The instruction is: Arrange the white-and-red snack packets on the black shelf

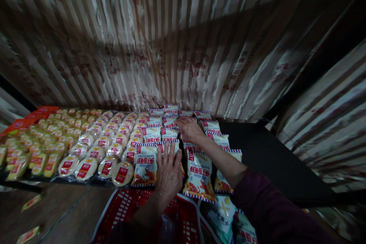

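My left hand (169,171) lies flat with fingers stretched over a front snack bag (145,164) and the one beside it, near the shelf's front edge. Farther back, my right hand (190,129) reaches over the same block of bags, its fingers extended and resting on packets in the back rows. The bags are white and orange with red lettering and striped ends, lying in overlapping rows. Another snack bag (199,175) lies under my right forearm, its lower end at the front edge. Some bags are partly hidden by my hands and arm.
Round wrapped crackers (122,173) fill rows to the left, then small yellow packets (38,164) and orange boxes (18,124). Below the shelf stands a red basket (128,202), with more bags (221,215) to its right. Black shelf surface (274,160) extends right; a striped sheet (171,45) hangs behind.
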{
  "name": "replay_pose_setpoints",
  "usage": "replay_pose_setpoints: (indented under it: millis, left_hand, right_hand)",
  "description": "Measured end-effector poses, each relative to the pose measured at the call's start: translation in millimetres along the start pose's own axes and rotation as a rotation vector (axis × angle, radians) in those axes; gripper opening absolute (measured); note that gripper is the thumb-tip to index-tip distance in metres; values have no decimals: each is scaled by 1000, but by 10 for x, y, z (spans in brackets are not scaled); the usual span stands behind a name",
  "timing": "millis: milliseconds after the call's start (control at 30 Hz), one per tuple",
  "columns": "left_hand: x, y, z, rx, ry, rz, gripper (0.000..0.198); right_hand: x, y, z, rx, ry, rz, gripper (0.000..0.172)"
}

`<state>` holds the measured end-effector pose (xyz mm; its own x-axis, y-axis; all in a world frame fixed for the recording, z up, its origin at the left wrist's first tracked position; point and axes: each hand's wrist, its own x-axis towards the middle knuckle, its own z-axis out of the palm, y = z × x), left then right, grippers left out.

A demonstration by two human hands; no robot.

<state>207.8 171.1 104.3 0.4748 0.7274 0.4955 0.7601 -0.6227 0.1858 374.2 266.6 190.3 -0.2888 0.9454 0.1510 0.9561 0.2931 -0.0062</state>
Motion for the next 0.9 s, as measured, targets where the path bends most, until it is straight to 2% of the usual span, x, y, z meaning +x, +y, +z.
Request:
replay_pose_setpoints:
  millis: [67, 333, 900]
  left_hand:
    - [1, -9, 8, -2, -11, 14, 54]
    - [19, -16, -1, -7, -28, 21, 57]
    - [58, -42, -23, -10, 0, 56, 53]
  right_hand:
    - [36, -26, 20, -19, 14, 19, 36]
    - [126, -156, 137, -77, -68, 94, 43]
    - [129, -196, 275, -14, 33, 139, 50]
